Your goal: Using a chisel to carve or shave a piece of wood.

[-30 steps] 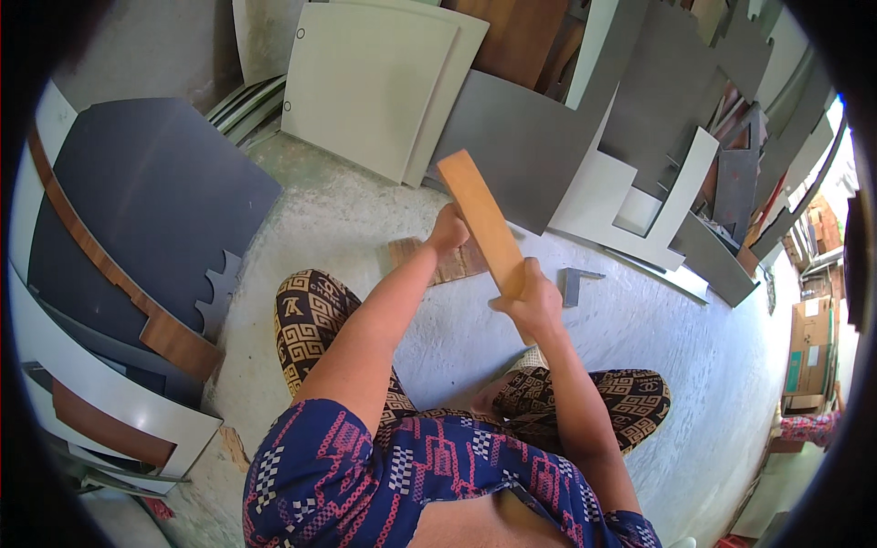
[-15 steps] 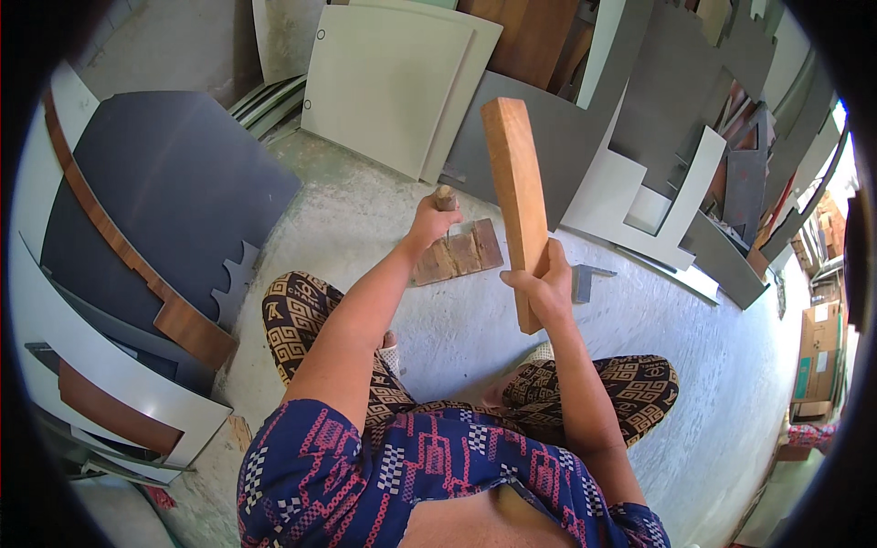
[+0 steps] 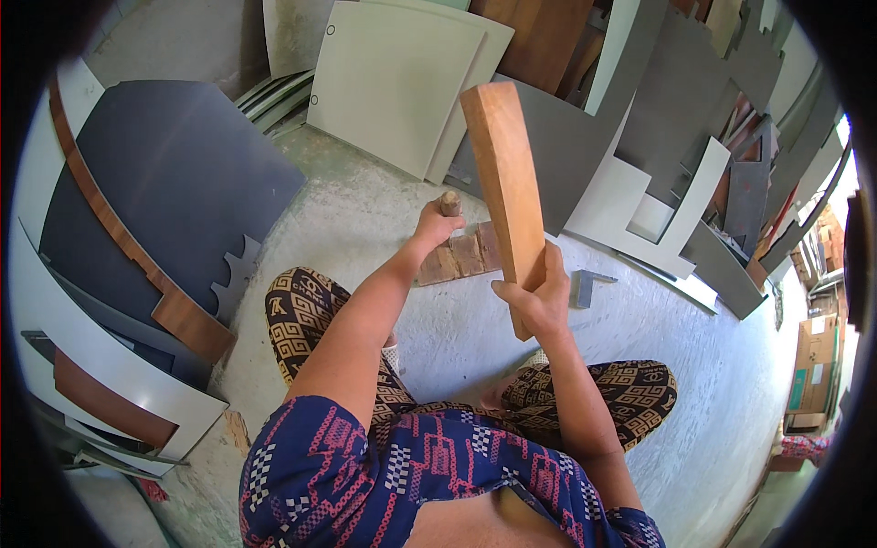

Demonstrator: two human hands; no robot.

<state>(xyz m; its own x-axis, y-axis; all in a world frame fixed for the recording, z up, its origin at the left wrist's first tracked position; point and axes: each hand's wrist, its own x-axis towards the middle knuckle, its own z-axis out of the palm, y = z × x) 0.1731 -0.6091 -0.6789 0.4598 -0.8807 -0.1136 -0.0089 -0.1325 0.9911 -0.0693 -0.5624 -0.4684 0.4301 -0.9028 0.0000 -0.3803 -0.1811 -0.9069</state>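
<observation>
Far left: a dark grey panel with a wood-edged curve is leaning at the left of the frame, with white boards lying below it.
Upper middle: pale cream boards are standing against the wall at the top of the frame.
Floor: the grey concrete floor is filling the centre, and the person is sitting on it with patterned trouser legs folded.
Left hand: the left hand is reaching to the centre of the frame, its fingers clenched around a short wooden handle whose round end is sticking up above the fist; what lies under it I cannot tell.
Wood blocks: small brown wood blocks are lying side by side on the floor, just right of and touching the left hand.
Plank: a long brown wooden plank is standing nearly upright in the upper centre, tilted slightly to the left at the top.
Right hand: the right hand is grasping the plank's lower end, fingers wrapped round it, right of centre.
Right: a small grey metal angle is lying on the floor just right of the right hand; grey and white panels are leaning beyond it.
</observation>
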